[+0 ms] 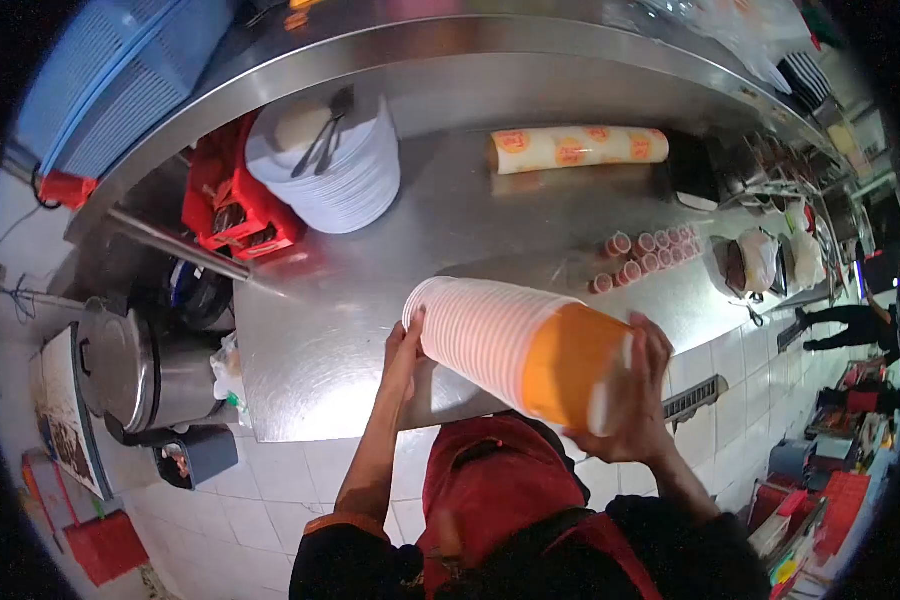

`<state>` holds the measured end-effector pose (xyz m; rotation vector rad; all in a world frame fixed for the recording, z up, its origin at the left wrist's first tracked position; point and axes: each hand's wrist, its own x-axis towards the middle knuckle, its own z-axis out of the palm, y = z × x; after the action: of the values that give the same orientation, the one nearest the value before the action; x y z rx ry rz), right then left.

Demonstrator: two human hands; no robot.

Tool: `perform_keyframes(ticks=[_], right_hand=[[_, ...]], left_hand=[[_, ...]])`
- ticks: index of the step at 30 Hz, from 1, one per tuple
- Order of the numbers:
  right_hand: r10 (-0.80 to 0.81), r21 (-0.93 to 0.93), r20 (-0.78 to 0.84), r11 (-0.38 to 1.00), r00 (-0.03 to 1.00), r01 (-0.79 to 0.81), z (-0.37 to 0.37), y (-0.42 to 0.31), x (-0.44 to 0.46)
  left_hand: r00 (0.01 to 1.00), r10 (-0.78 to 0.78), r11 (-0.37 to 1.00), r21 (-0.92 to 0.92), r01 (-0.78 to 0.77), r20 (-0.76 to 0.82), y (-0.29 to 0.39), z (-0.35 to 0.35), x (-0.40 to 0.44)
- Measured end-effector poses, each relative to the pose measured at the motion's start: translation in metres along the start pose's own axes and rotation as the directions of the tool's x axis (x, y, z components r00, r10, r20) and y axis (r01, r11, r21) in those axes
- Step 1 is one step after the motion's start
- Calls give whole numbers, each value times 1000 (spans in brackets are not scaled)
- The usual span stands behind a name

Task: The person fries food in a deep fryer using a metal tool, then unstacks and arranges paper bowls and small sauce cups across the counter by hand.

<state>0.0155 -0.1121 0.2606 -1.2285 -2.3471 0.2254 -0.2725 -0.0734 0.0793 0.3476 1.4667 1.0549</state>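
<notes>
A long stack of nested cups (490, 335) lies tilted across both my hands over the front edge of the steel table. Its pale rims point left, and the orange side of the end cup shows at the right. My left hand (403, 357) grips the rim end from below, thumb up against the rims. At the base end, my right hand (638, 405) is closed round the orange cup, slightly blurred. Beyond it, several small lidded cups with reddish contents (650, 258) stand in rows on the table.
On the steel table (310, 350) stand a tall stack of white plates (345, 185) with utensils on top, a red crate (232, 195) and a printed paper roll (580, 149). A shelf edge (420, 42) crosses above. A large metal pot (160, 370) is left; another person (860, 325) stands far right.
</notes>
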Motion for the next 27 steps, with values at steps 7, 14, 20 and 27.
perform_keyframes(ticks=[7, 14, 20, 27], right_hand=[[337, 517, -143, 827, 930, -220, 97, 88, -147], [306, 569, -405, 822, 862, -25, 188, 85, -83], [405, 612, -10, 726, 914, -315, 223, 82, -20], [58, 457, -350, 882, 935, 116, 71, 46, 43]], left_hand=[[912, 142, 938, 243, -249, 385, 8, -17, 23], [766, 164, 485, 626, -611, 621, 175, 43, -103], [294, 73, -550, 284, -785, 953, 177, 101, -158], [221, 158, -457, 270, -847, 962, 198, 110, -172]])
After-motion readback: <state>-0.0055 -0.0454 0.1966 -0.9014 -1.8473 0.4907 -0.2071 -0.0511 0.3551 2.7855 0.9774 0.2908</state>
